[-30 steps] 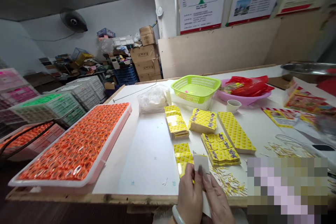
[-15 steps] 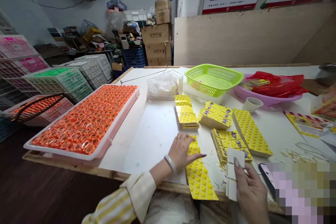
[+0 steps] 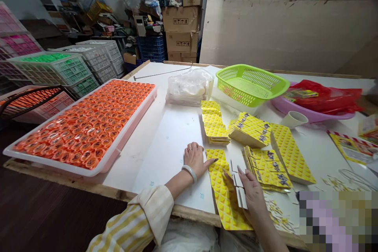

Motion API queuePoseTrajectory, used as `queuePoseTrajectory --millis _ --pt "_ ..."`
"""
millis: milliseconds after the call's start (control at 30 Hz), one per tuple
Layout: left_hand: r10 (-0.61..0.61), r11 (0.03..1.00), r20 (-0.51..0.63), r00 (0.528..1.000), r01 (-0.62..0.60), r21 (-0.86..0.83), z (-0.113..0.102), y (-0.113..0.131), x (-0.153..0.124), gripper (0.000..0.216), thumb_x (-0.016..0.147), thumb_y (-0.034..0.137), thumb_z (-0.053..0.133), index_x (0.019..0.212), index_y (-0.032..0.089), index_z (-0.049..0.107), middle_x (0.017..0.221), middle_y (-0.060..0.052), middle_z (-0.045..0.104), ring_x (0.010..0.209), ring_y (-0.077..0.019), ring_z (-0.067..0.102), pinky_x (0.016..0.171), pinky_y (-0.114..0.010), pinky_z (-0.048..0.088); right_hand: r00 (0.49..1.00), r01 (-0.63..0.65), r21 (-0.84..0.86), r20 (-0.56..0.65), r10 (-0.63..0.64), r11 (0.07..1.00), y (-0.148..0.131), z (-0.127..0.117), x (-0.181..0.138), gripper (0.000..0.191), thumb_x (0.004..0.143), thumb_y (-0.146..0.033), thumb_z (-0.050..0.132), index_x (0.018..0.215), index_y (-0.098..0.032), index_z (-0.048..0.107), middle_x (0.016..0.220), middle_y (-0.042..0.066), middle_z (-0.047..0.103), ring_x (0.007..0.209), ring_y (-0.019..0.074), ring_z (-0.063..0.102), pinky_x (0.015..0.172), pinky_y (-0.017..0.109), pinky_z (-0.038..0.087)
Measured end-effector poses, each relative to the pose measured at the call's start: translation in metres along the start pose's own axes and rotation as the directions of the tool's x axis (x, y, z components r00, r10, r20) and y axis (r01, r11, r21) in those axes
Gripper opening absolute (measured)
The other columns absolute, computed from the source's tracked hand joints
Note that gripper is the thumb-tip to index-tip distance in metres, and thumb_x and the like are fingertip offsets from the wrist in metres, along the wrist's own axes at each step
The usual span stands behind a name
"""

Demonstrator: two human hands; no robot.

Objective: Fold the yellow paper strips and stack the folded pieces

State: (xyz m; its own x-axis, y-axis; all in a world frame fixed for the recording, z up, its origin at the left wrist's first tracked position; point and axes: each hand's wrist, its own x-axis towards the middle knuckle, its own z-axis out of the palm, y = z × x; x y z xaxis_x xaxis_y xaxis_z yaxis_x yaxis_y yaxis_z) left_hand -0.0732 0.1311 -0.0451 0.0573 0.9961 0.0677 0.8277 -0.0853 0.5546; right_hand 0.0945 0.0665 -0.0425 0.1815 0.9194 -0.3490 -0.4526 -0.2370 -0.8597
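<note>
A long yellow patterned card strip (image 3: pixel 225 193) lies at the table's front edge, overhanging it. My left hand (image 3: pixel 196 158) rests flat on its far end, fingers stretched out. My right hand (image 3: pixel 251 193) presses a white folded card (image 3: pixel 238 186) edge-on against the strip, fingers closed around it. Stacks of yellow printed cards (image 3: pixel 267 167) lie just right of my right hand, and more yellow stacks (image 3: pixel 214 128) sit farther back.
A pink tray of orange caps (image 3: pixel 85 126) fills the left of the white table (image 3: pixel 165 141). A plastic bag (image 3: pixel 189 86), green basket (image 3: pixel 251 84), pink basin with red bags (image 3: pixel 319 102) and small cup (image 3: pixel 293 119) stand behind. Crates (image 3: pixel 56 71) and cardboard boxes (image 3: pixel 181 27) are stacked beyond.
My right hand has brought the white card left and down onto the yellow strip. My left hand stays flat on the strip's far end. The view has tilted downward.
</note>
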Motion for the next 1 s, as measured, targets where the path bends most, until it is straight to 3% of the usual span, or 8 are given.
queuePoseTrajectory --millis 133,200,267,333,467,667,1000 --pt "0.002 0.955 0.064 0.998 0.017 -0.295 0.008 0.002 0.004 0.017 0.076 0.035 0.065 0.08 0.019 0.059 0.105 -0.008 0.055 0.106 -0.0283 0.044 0.09 -0.043 0.035 1.0 0.011 -0.059 0.022 -0.01 0.998 0.006 0.001 0.006 0.033 0.064 -0.041 0.077 0.081 -0.024 0.055 0.072 -0.004 0.069 0.069 0.0181 0.068 0.057 0.025 0.054" --pt "0.031 0.912 0.111 0.993 0.017 -0.411 0.012 0.004 0.004 0.006 0.081 0.025 0.058 0.085 0.02 0.058 0.09 -0.004 0.06 0.091 -0.0216 0.052 0.081 -0.035 0.04 1.0 0.017 -0.071 0.028 -0.015 0.997 0.006 0.001 0.006 0.034 0.064 -0.043 0.076 0.081 -0.025 0.054 0.072 -0.004 0.069 0.066 0.0177 0.067 0.055 0.025 0.052" --pt "0.064 0.883 0.159 0.985 0.018 -0.468 0.015 0.004 0.002 0.011 0.085 0.021 0.05 0.093 0.02 0.057 0.067 0.002 0.058 0.067 -0.0155 0.053 0.066 -0.027 0.041 0.999 0.028 -0.09 0.023 -0.026 0.995 0.006 0.001 0.005 0.036 0.063 -0.046 0.076 0.081 -0.025 0.053 0.068 -0.004 0.068 0.059 0.0169 0.065 0.05 0.025 0.05" --pt "0.082 0.858 0.184 0.979 0.025 -0.513 0.016 0.004 0.001 0.016 0.087 0.021 0.045 0.097 0.019 0.058 0.058 0.004 0.056 0.055 -0.0132 0.05 0.057 -0.024 0.039 0.999 0.042 -0.124 0.024 -0.039 0.991 0.005 0.002 0.004 0.038 0.063 -0.049 0.075 0.081 -0.025 0.051 0.059 -0.005 0.064 0.049 0.0149 0.06 0.044 0.024 0.045" --pt "0.116 0.82 0.205 0.972 0.023 -0.571 0.015 0.002 0.001 0.022 0.086 0.022 0.042 0.085 0.017 0.064 0.07 -0.001 0.064 0.063 -0.0138 0.056 0.058 -0.023 0.04 0.997 0.062 -0.18 0.065 -0.051 0.982 0.005 0.006 0.002 0.037 0.067 -0.051 0.072 0.077 -0.024 0.049 0.045 -0.009 0.051 0.034 0.0079 0.042 0.035 0.019 0.031" --pt "0.109 0.809 0.224 0.969 0.045 -0.586 0.018 0.002 0.0 0.02 0.078 0.032 0.056 0.082 0.015 0.067 0.065 -0.001 0.064 0.06 -0.0146 0.055 0.055 -0.023 0.04 0.993 0.081 -0.185 0.103 -0.063 0.979 0.005 0.011 -0.002 0.037 0.068 -0.051 0.071 0.075 -0.024 0.047 0.048 -0.009 0.049 0.037 0.0068 0.039 0.036 0.019 0.028" --pt "0.061 0.816 0.218 0.974 0.077 -0.573 0.021 0.002 0.001 0.015 0.072 0.025 0.056 0.075 0.014 0.066 0.059 0.002 0.056 0.055 -0.0116 0.048 0.052 -0.021 0.035 0.995 0.064 -0.144 0.081 -0.053 0.987 0.003 0.011 -0.004 0.038 0.064 -0.051 0.073 0.076 -0.023 0.05 0.067 -0.003 0.064 0.058 0.0142 0.059 0.048 0.022 0.042"
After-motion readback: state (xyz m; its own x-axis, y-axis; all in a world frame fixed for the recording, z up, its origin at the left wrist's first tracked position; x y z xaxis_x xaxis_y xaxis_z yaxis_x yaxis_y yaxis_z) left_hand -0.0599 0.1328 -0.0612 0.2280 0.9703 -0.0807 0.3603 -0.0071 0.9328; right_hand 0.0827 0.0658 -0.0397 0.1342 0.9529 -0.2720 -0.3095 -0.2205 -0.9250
